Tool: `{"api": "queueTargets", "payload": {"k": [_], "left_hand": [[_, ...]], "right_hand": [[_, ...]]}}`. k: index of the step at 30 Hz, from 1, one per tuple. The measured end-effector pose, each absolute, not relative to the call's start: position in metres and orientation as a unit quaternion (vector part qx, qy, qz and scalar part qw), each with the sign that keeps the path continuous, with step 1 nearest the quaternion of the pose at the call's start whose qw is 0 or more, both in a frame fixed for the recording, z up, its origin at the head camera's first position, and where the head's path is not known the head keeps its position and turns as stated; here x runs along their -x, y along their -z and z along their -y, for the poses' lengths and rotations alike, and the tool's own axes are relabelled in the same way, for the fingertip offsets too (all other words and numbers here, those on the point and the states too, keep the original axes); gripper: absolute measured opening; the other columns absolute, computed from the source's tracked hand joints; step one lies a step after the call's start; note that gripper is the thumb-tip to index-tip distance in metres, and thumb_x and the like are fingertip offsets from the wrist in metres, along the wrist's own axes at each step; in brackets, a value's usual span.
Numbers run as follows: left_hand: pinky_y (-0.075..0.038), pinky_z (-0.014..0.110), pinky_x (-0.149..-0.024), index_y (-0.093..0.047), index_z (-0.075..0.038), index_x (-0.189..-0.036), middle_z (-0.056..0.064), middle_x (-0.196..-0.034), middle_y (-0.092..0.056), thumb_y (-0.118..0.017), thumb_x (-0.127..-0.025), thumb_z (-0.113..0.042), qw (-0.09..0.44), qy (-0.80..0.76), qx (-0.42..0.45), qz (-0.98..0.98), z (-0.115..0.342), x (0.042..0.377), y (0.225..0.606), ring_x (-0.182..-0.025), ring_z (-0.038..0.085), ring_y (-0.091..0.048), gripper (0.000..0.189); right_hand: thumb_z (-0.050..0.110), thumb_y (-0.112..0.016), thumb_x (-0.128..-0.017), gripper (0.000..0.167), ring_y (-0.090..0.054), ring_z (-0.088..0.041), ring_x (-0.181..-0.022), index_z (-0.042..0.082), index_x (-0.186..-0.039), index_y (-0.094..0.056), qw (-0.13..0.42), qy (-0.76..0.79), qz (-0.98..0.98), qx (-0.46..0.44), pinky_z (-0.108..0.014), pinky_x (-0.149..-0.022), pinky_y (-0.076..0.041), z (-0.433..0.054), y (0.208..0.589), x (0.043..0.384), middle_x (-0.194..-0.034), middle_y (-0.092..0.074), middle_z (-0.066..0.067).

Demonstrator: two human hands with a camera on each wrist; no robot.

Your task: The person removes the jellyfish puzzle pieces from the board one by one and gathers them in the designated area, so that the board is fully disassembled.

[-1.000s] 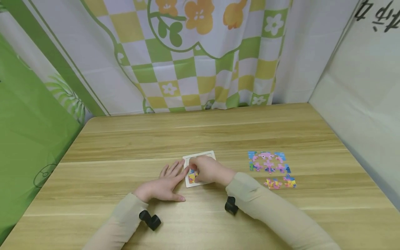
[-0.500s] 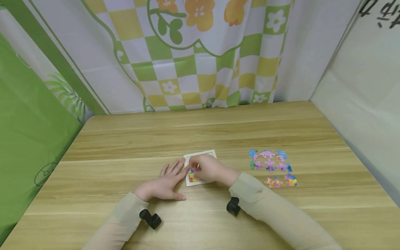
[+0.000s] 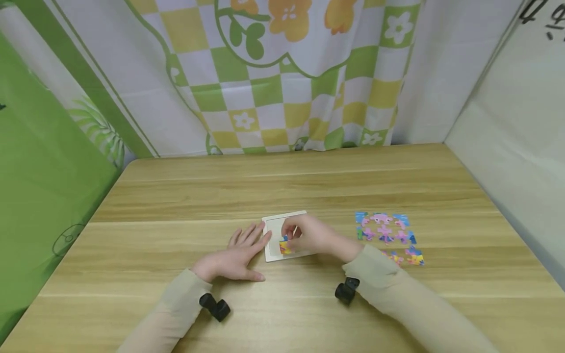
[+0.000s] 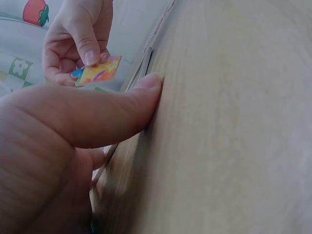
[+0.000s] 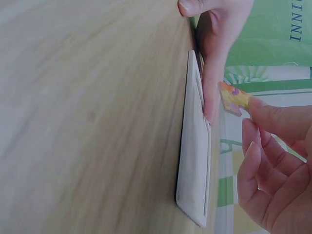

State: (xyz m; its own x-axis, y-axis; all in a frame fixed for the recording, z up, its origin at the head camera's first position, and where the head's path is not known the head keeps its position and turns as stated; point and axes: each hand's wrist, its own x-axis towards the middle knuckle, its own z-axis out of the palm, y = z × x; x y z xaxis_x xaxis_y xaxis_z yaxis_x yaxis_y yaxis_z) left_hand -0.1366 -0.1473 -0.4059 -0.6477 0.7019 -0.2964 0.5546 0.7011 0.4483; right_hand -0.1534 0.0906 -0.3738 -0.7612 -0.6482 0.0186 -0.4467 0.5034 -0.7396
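My right hand [image 3: 311, 235] pinches a yellow, orange and blue jigsaw piece [image 4: 100, 72] between thumb and fingers. In the right wrist view the piece [image 5: 234, 99] is raised above the white puzzle frame [image 5: 193, 146]. That shallow frame [image 3: 273, 255] lies flat on the table, its inside bare where it shows. My left hand [image 3: 236, 255] is spread flat on the table, fingertips at the frame's left edge. Its thumb [image 4: 122, 109] stretches along the tabletop. Part of the frame is hidden under my right hand.
Several jigsaw pieces [image 3: 383, 228] showing a pink character lie in rows to the right, a lower few partly behind the right sleeve [image 3: 375, 267]. The wooden table [image 3: 198, 191] meets a checked curtain [image 3: 287, 98] at the back.
My right hand has shifted slightly right and up from the frame's lower left, carrying the piece with it. More of the frame's inside shows. My left hand stays in place.
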Motion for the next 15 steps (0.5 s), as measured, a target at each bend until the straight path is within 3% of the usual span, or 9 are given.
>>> {"api": "queueTargets", "payload": {"k": [15], "left_hand": [[0.005,0.063,-0.111,-0.006,-0.005,-0.152,0.018,-0.158,0.013,-0.069,-0.085,-0.038,0.227,-0.157,-0.348,-0.896,0.147,0.137,0.406,-0.144,0.038,0.013,0.098]], "right_hand": [[0.000,-0.071,-0.080,0.016,-0.055,-0.006,-0.071,0.008,-0.082,-0.058,0.138,0.359,-0.863,0.327,-0.020,-0.065,-0.049,-0.128,0.375,0.139,-0.077,-0.059,0.001]]}}
